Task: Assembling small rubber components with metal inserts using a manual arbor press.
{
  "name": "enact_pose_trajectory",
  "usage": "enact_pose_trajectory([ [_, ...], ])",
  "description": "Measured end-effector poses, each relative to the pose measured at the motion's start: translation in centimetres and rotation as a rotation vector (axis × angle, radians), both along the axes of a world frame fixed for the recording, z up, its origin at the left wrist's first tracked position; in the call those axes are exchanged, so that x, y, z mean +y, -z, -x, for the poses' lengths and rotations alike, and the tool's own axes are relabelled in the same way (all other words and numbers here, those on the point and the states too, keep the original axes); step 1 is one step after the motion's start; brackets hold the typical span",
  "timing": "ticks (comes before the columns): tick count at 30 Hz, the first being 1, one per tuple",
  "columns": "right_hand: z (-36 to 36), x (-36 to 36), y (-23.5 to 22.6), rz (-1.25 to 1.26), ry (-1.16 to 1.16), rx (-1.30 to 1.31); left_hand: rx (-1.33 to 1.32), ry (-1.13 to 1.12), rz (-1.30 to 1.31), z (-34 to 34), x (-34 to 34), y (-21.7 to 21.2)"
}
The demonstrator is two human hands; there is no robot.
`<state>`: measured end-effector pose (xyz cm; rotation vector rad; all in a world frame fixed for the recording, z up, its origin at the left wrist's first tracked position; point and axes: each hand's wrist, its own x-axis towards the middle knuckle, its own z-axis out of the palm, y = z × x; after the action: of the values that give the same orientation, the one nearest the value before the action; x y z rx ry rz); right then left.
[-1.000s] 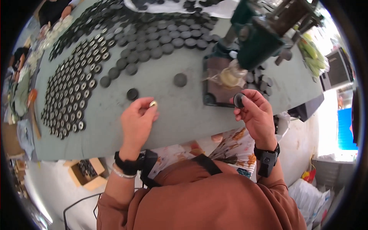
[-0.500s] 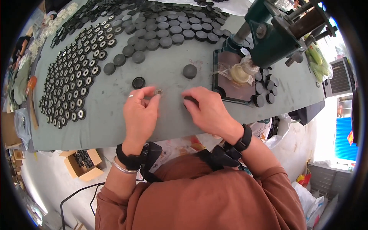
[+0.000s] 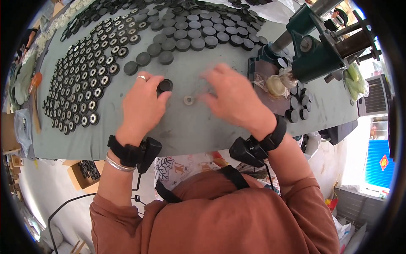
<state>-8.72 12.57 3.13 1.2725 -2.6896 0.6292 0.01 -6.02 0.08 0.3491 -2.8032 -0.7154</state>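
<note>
My left hand (image 3: 141, 103) has its thumb and index finger around a small black round cap (image 3: 165, 86) on the table. To its right, my right hand (image 3: 237, 99) is blurred by motion. Its thumb and fingers are apart, and I see nothing between them. A small metal ring (image 3: 188, 100), like a bearing, lies flat between my hands, close to the right thumb. What lies beneath my right hand is hidden.
Many black wheels with metal centres (image 3: 93, 82) stand in rows at the left. Dark round caps (image 3: 197, 43) cover the far side. A green press (image 3: 315, 51) stands at the right, with more caps beside it. An open cardboard box (image 3: 86, 178) sits below the table (image 3: 203, 135).
My left hand has moved from beside the ring to the black cap. My right hand, earlier closed on a dark cap, has spread its fingers and moved up. The view has shifted slightly.
</note>
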Motion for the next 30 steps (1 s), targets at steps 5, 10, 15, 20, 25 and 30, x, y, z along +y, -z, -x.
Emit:
enact_pose_trajectory([
  [5, -1.4, -1.1, 2.2, 0.022, -0.208, -0.133, -0.034, 0.058, -0.086, -0.9, 0.4, -0.2],
  [10, -1.0, -2.1, 1.6, 0.114, -0.173, -0.254, 0.068, 0.032, -0.245, -2.1, 0.5, 0.2],
  [15, -0.9, -4.5, 2.2, 0.191, -0.266, -0.233, 0.025, 0.024, -0.283, -1.9, 0.2, 0.5],
  [20, -0.8, -5.1, 3.1, 0.191, -0.307, -0.182, 0.007, 0.006, -0.34, -2.0, 0.1, 0.4],
  [25, -1.1, -5.0, 3.6, 0.162, -0.314, -0.146, 0.029, 0.004, -0.345, -1.8, 0.0, 0.6],
  [30, -1.6, -4.5, 4.0, -0.026, -0.398, 0.301, 0.031, -0.005, -0.358, -1.5, -0.2, 0.9],
])
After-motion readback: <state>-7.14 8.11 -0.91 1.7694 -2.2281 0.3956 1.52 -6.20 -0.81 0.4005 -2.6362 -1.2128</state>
